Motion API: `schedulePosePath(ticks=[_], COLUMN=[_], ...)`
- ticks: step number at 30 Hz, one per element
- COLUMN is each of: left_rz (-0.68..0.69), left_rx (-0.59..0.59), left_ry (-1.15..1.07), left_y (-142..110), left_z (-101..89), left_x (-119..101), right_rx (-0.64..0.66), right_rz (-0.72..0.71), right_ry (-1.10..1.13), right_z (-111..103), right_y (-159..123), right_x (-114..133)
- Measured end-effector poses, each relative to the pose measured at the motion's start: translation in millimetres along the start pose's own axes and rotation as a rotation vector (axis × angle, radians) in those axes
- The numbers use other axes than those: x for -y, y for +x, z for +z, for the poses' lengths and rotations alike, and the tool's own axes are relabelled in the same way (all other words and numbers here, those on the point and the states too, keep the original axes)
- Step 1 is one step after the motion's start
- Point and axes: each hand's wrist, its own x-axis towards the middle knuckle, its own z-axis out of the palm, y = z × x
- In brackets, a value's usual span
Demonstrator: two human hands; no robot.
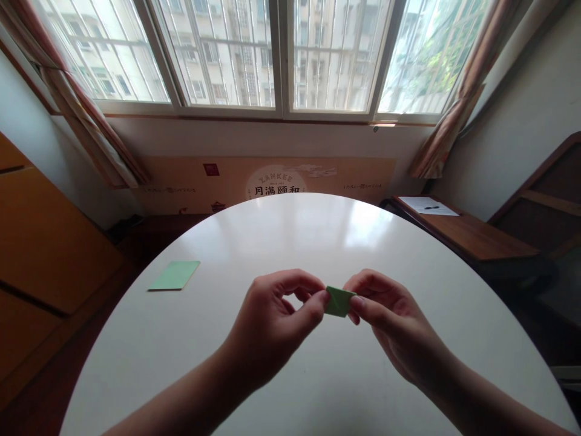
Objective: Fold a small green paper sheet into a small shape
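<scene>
Between my two hands, just above the white table, is a small green folded paper (338, 301) with a slanting crease across its face. My left hand (284, 315) pinches its left edge between thumb and fingers. At the opposite edge my right hand (390, 315) grips it the same way, thumb on the near side. To the left on the tabletop lies a flat stack of light green square paper (175, 275), apart from both hands. The fingertips behind the folded paper are partly hidden.
The round white table (218, 242) fills the foreground. Beyond its right edge stands a brown wooden side table (490, 236) bearing a white sheet (424, 206) and a dark pen. A printed tan panel (181, 181) lies behind, below barred windows. An orange-brown cabinet (40, 242) is at left.
</scene>
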Motion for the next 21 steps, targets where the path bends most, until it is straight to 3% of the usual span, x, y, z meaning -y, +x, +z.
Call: schedulePosePath(ticks=[9, 17, 21], left_rz=[-0.133, -0.184, -0.193], left_rx=[0.086, -0.027, -0.015], left_ry=[-0.081, -0.284, -0.283], left_y=[4.9, 10.8, 12.6], left_z=[2.1, 5.7, 6.3], left_x=[7.5, 18.1, 22.0], right_rx=[-0.059, -0.017, -0.041], right_rz=[0.048, 0.096, 0.091], right_ry=[0.018, -0.047, -0.066], right_z=[-0.9, 2.0, 1.0], right_y=[3.2, 4.1, 7.8], right_x=[-4.8, -5.6, -9.2])
